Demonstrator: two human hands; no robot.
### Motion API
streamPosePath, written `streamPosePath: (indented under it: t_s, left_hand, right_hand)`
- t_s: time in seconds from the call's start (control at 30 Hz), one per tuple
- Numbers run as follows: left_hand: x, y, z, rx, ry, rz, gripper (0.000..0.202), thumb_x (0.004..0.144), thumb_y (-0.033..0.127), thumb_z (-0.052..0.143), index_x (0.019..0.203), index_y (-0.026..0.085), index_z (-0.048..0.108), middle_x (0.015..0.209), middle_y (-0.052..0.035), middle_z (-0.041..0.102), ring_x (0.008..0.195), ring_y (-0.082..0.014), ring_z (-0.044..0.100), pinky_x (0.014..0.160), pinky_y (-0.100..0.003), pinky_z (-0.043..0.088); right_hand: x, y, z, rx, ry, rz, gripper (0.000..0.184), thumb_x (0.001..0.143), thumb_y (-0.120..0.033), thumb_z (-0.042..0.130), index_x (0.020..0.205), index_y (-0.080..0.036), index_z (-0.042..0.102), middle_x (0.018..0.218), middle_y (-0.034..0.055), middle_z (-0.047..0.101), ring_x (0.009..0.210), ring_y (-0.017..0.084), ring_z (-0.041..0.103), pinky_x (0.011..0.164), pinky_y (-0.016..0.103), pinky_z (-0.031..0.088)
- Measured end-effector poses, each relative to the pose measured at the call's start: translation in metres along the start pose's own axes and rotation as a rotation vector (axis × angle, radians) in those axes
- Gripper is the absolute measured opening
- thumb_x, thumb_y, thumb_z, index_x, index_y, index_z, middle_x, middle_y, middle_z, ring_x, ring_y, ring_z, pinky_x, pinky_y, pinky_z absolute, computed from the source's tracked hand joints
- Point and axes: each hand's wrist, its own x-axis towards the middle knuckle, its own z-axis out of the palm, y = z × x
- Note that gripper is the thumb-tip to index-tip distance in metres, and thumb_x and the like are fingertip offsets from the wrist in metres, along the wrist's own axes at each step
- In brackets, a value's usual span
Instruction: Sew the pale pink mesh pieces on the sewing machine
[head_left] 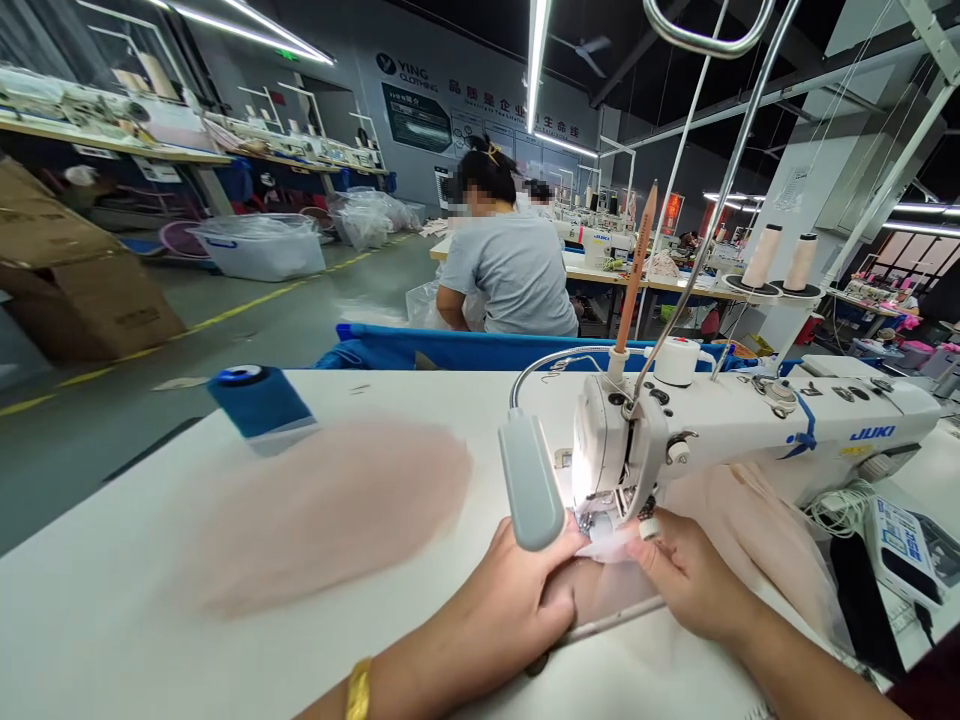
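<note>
Far left, on the floor: stacked brown cardboard boxes (75, 290). Behind them, a white plastic tub (259, 250) covered with clear film.

On the white worktable (112, 620), near its left edge: a blue thread cone (259, 400), upright. Just right of it, a loose oval piece of pink cloth (330, 510), lying flat, blurred, well apart from both hands.

Beyond the table, centre: a seated person in a grey short-sleeved shirt (517, 270), back to the camera.

Left hand (517, 600): gold bangle (358, 688) on the wrist. Loosely curled, palm down. Presses on the sheer pale pink fabric (600, 585) just left of the presser foot; encloses nothing. Directly above the knuckles, a grey oblong lamp head (530, 485) on a flexible metal neck.

Sheer pale pink fabric: flat on the machine bed, under the lit needle area, between the two hands, trailing right in a loose heap under the machine arm.

Right hand (686, 580): fingers bent, tips touching the fabric just right of the presser foot. Pinching or merely pressing: cannot tell.

White JUKI sewing machine (750, 420): an orange pencil (636, 265) upright on its head, two cream thread cones (780, 260) on the stand behind.

Far right: a white control box (904, 545) beside the machine base.
</note>
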Motion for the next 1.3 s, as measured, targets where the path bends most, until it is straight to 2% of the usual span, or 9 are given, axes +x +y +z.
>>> streamPosePath:
  t_s: [0.1, 0.3, 0.4, 0.5, 0.6, 0.7, 0.83, 1.07, 1.3]
  left_hand:
    - [0.007, 0.003, 0.002, -0.02, 0.043, -0.014, 0.015, 0.089, 0.017, 0.055, 0.084, 0.025, 0.067, 0.091, -0.0021, 0.067, 0.089, -0.0242, 0.061, 0.08, -0.034, 0.054]
    - [0.008, -0.005, 0.014, -0.02, 0.121, 0.04, 0.021, 0.1, 0.02, 0.055, 0.081, 0.024, 0.065, 0.094, -0.0052, 0.069, 0.094, -0.0264, 0.062, 0.08, -0.036, 0.054]
    - [0.006, -0.006, 0.013, -0.036, 0.108, 0.07, 0.026, 0.103, 0.018, 0.054, 0.081, 0.023, 0.066, 0.095, -0.0051, 0.071, 0.093, -0.0253, 0.063, 0.081, -0.036, 0.053]
    - [0.0, -0.003, 0.011, -0.026, 0.091, 0.189, 0.029, 0.103, 0.013, 0.054, 0.079, 0.023, 0.068, 0.087, -0.0038, 0.07, 0.085, -0.0233, 0.06, 0.076, -0.035, 0.047]
    - [-0.01, 0.0, 0.009, 0.042, 0.113, 0.327, 0.032, 0.103, 0.009, 0.052, 0.081, 0.024, 0.07, 0.079, -0.0022, 0.068, 0.076, -0.0224, 0.056, 0.072, -0.038, 0.038]
    - [-0.016, 0.001, 0.005, 0.119, 0.131, 0.39, 0.031, 0.105, 0.008, 0.051, 0.087, 0.025, 0.07, 0.08, -0.0005, 0.07, 0.075, -0.0223, 0.058, 0.075, -0.04, 0.035]
    - [-0.015, 0.002, 0.002, 0.149, 0.109, 0.403, 0.031, 0.108, 0.009, 0.05, 0.094, 0.026, 0.073, 0.083, -0.0007, 0.074, 0.077, -0.0227, 0.06, 0.076, -0.041, 0.036]
    - [-0.009, -0.001, 0.008, 0.172, 0.199, 0.382, 0.037, 0.107, 0.007, 0.042, 0.087, 0.023, 0.069, 0.079, -0.0033, 0.072, 0.071, -0.022, 0.054, 0.069, -0.041, 0.032]
    - [-0.01, -0.013, 0.01, 0.21, 0.175, 0.318, 0.038, 0.11, 0.012, 0.045, 0.09, 0.022, 0.075, 0.087, -0.0056, 0.074, 0.081, -0.0241, 0.062, 0.074, -0.04, 0.043]
  right_hand:
    - [0.003, -0.001, 0.001, 0.079, 0.006, 0.069, 0.044, 0.117, -0.049, 0.047, 0.092, -0.02, 0.07, 0.096, 0.0054, 0.077, 0.09, 0.023, 0.072, 0.085, 0.032, 0.056]
    - [0.003, 0.0, 0.002, 0.045, -0.022, 0.046, 0.056, 0.12, -0.059, 0.04, 0.094, -0.02, 0.073, 0.1, 0.0074, 0.078, 0.093, 0.024, 0.073, 0.088, 0.033, 0.057]
    - [0.003, 0.0, 0.0, -0.103, -0.07, -0.079, 0.062, 0.123, -0.056, 0.03, 0.093, -0.022, 0.072, 0.101, 0.0079, 0.078, 0.096, 0.024, 0.072, 0.091, 0.035, 0.055]
    - [-0.002, 0.001, -0.001, -0.327, -0.222, -0.272, 0.063, 0.123, -0.058, 0.024, 0.092, -0.023, 0.067, 0.093, 0.0063, 0.076, 0.088, 0.023, 0.069, 0.086, 0.035, 0.051]
    - [-0.009, 0.002, 0.002, -0.499, -0.302, -0.374, 0.062, 0.118, -0.072, 0.034, 0.091, -0.024, 0.063, 0.087, 0.0037, 0.073, 0.085, 0.022, 0.067, 0.086, 0.035, 0.047]
    - [-0.014, 0.0, 0.005, -0.563, -0.274, -0.397, 0.068, 0.114, -0.08, 0.036, 0.087, -0.023, 0.06, 0.083, 0.0022, 0.07, 0.082, 0.021, 0.064, 0.089, 0.036, 0.045]
    - [-0.014, -0.001, 0.003, -0.583, -0.244, -0.393, 0.068, 0.115, -0.079, 0.036, 0.085, -0.022, 0.06, 0.082, 0.0017, 0.069, 0.081, 0.02, 0.063, 0.089, 0.035, 0.043]
    - [-0.009, 0.005, 0.002, -0.653, -0.254, -0.353, 0.053, 0.11, -0.072, 0.063, 0.093, -0.022, 0.063, 0.088, 0.0007, 0.074, 0.081, 0.02, 0.06, 0.091, 0.035, 0.041]
    - [-0.005, 0.007, 0.005, -0.669, -0.276, -0.268, 0.043, 0.108, -0.064, 0.072, 0.098, -0.022, 0.067, 0.105, 0.0008, 0.08, 0.095, 0.025, 0.063, 0.089, 0.038, 0.042]
